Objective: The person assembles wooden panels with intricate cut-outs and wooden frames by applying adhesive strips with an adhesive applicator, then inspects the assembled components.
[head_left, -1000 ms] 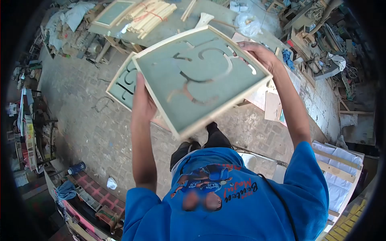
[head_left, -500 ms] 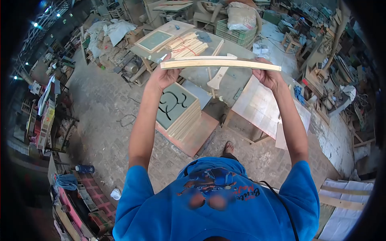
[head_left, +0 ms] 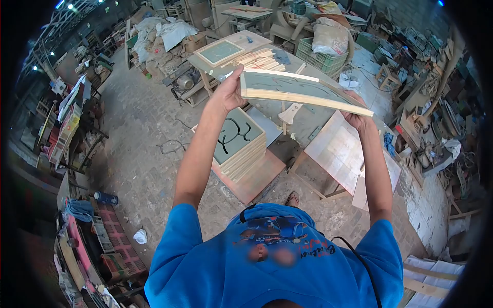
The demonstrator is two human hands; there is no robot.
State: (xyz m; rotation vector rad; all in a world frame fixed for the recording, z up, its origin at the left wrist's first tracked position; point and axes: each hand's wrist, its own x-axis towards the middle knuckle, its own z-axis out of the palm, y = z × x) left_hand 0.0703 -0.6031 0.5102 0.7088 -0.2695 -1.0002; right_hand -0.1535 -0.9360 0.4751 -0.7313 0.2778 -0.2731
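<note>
A framed panel [head_left: 287,84] with a grey-green face and pale wooden edges is held up in front of me, its right end lower than its left. My left hand [head_left: 229,92] grips its left end, and my right hand [head_left: 358,114] is wrapped round the right end, its fingers partly hidden under the frame. Below my left hand stands a stack of similar framed panels [head_left: 245,154]. The top one carries dark curved strips [head_left: 233,132]. Behind the held panel is a workbench [head_left: 313,115].
Wooden strips [head_left: 262,60] and another framed panel [head_left: 220,52] lie on the bench's far end. A green crate [head_left: 318,58] bears a sack [head_left: 330,36]. A white-topped table [head_left: 336,146] stands at right. A blue can [head_left: 106,198] is at lower left.
The held panel has tipped so that its face shows, where before mostly its edge was visible. Its right end now hangs lower. The whole view has shifted slightly.
</note>
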